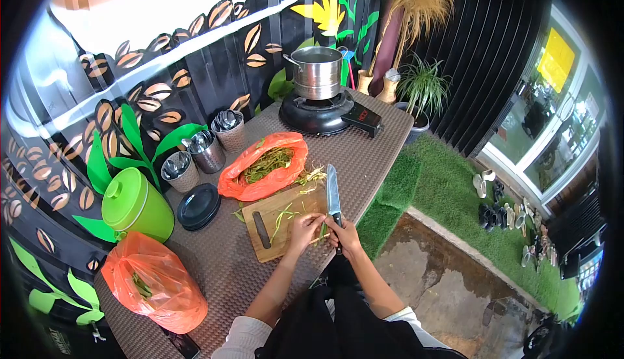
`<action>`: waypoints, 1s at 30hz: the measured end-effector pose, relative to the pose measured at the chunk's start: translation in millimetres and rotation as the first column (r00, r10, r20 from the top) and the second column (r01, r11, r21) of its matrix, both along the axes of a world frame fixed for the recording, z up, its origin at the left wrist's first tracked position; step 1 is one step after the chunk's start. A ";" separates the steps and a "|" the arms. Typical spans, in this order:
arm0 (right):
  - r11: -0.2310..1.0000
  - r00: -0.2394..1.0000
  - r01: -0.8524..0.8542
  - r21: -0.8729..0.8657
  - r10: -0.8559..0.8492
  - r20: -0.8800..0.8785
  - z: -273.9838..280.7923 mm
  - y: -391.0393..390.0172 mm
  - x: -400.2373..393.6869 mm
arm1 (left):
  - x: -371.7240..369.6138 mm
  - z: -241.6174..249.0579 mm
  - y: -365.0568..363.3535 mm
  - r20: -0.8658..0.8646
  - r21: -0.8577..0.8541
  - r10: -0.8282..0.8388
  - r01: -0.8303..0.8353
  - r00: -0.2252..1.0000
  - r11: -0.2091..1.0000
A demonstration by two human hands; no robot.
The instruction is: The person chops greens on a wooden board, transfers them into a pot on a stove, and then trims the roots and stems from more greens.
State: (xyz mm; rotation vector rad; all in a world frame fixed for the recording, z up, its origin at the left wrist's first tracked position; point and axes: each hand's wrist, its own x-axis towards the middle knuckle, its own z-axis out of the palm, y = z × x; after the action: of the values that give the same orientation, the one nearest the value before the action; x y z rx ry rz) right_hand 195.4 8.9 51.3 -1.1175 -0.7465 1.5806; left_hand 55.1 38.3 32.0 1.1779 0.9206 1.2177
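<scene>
Head view: right hand (343,234) grip is clamped on the handle of a knife (333,195), blade pointing away from the grip. Left hand (304,227), just beside it, has its grip pinched together on green stems (283,214) lying on the cutting board (273,226). Beyond both grips, an orange bag (263,164) of greens sits open on the bench (374,154).
</scene>
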 end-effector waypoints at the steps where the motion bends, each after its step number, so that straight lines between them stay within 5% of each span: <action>1: 1.000 1.000 -0.004 0.006 0.004 0.005 0.9 -0.5 0.2 | 1.3 0.1 -2.1 0.008 -0.016 -0.001 0.002 1.000 1.000; 3: 1.000 1.000 -0.009 0.011 0.009 0.011 1.9 -0.4 0.6 | 0.8 1.2 -4.6 0.016 -0.032 -0.002 0.002 1.000 0.999; 5: 1.000 1.000 -0.008 0.012 0.009 -0.014 1.7 -0.4 1.3 | -2.3 2.9 -6.8 0.274 -0.230 -0.139 0.206 0.951 0.951; 11: 0.997 0.994 -0.083 -0.007 0.083 0.068 5.5 -2.8 3.9 | -6.3 0.8 -8.6 0.395 -0.244 -0.191 0.303 0.899 0.921; 15: 0.997 0.988 -0.077 0.003 0.076 0.135 7.1 -3.5 -2.7 | -5.6 -8.0 -7.8 0.446 -0.291 -0.138 0.289 0.884 0.912; 17: 0.996 0.955 -0.003 0.089 -0.024 0.297 -3.2 -4.7 -6.0 | -5.5 -27.8 -0.5 0.366 -0.273 0.028 0.078 0.930 0.959; 18: 0.976 0.803 -0.022 0.217 -0.113 0.585 -39.8 3.0 0.5 | -8.8 -27.2 0.5 0.367 -0.273 0.027 0.080 0.930 0.959; 19: 0.976 0.803 -0.021 0.217 -0.113 0.585 -42.3 -5.1 2.9 | -16.4 -26.4 2.2 0.187 -0.264 0.089 -0.037 0.978 0.964; 20: 0.965 0.635 -0.025 0.261 -0.186 0.750 -44.3 -11.6 4.6 | -24.9 -25.1 4.4 0.003 -0.231 0.157 -0.152 0.988 0.961; 21: 0.952 0.431 -0.042 0.302 -0.255 0.865 -40.2 -16.9 4.7 | -33.1 -29.4 8.4 0.003 -0.230 0.159 -0.154 0.987 0.961; 22: 0.983 0.370 -0.056 0.177 -0.144 0.918 -18.7 -27.0 3.8 | -40.9 -36.6 13.2 0.009 -0.145 0.189 -0.186 0.982 0.972; 25: 0.996 0.236 -0.073 0.057 -0.038 0.971 -16.7 -39.4 2.1 | -54.9 -44.3 19.6 -0.016 -0.072 0.277 -0.277 0.961 0.958; 28: 0.986 0.213 -0.143 0.080 -0.048 0.976 -23.4 -43.4 -14.3 | -59.4 -42.0 22.2 -0.036 -0.074 0.342 -0.344 0.939 0.936; 30: 0.972 0.251 -0.219 0.088 -0.031 0.967 -24.8 -44.0 -28.2 | -58.8 -36.4 21.2 -0.105 0.113 0.435 -0.424 0.894 0.898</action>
State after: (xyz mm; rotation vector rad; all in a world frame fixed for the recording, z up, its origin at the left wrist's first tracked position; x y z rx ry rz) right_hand 167.1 -35.1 26.5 -1.9169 -1.7931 0.6387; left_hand -3.7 59.6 -4.4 1.1660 1.2844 1.5626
